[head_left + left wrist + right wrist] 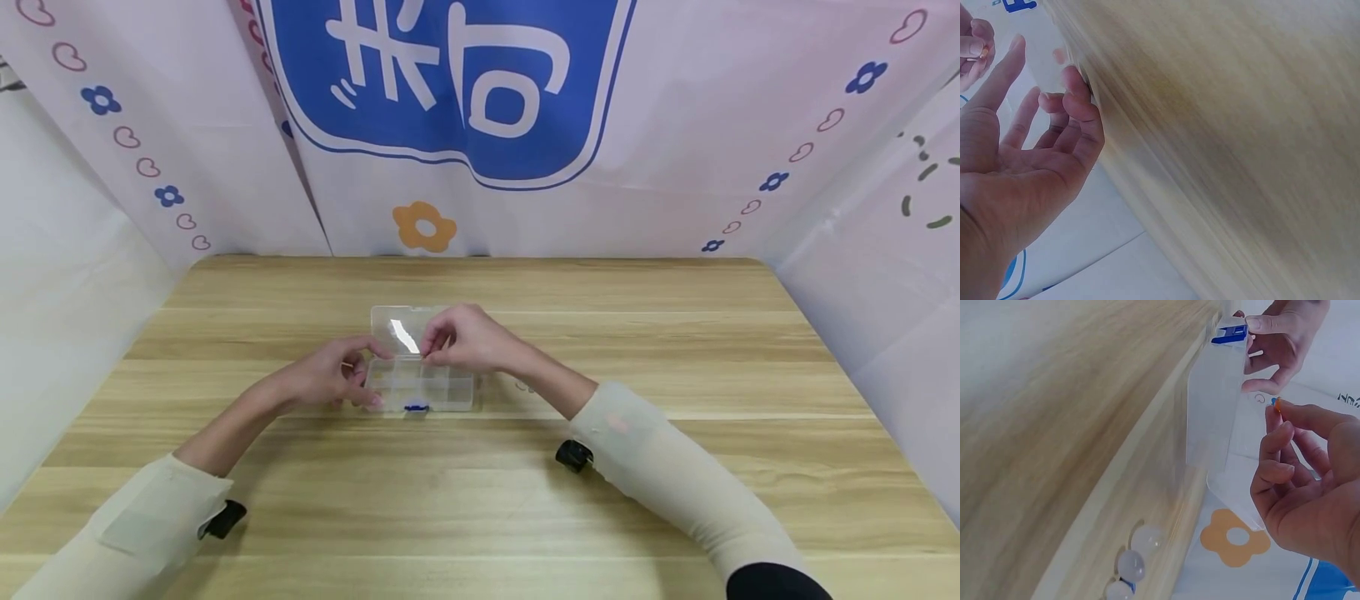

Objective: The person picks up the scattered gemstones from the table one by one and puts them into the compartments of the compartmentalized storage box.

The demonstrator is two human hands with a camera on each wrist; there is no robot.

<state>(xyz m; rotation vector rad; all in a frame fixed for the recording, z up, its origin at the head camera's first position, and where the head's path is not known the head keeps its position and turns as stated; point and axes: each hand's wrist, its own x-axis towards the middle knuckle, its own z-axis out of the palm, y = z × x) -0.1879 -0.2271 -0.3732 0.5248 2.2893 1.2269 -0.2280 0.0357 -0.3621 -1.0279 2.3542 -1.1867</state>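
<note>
A clear plastic compartment box (460, 393) lies on the table with its lid (386, 321) raised at the back and a blue latch (416, 407) on its front. My left hand (341, 372) holds the box's left end, thumb at the front corner and index finger by the hinge side. Over the back compartments, my right hand (468, 340) pinches a tiny orange piece (1279, 405) between thumb and index finger, a bit of blue showing beside it. The other fingers of that hand (1310, 469) are curled in. The compartments look see-through from above.
Several clear round pieces (1145, 537) sit on the wooden table (480, 492) right of the box, mostly behind the right forearm in the head view. A printed white cloth (675, 167) hangs behind the table. Black wrist devices (574, 456) stick out under both sleeves.
</note>
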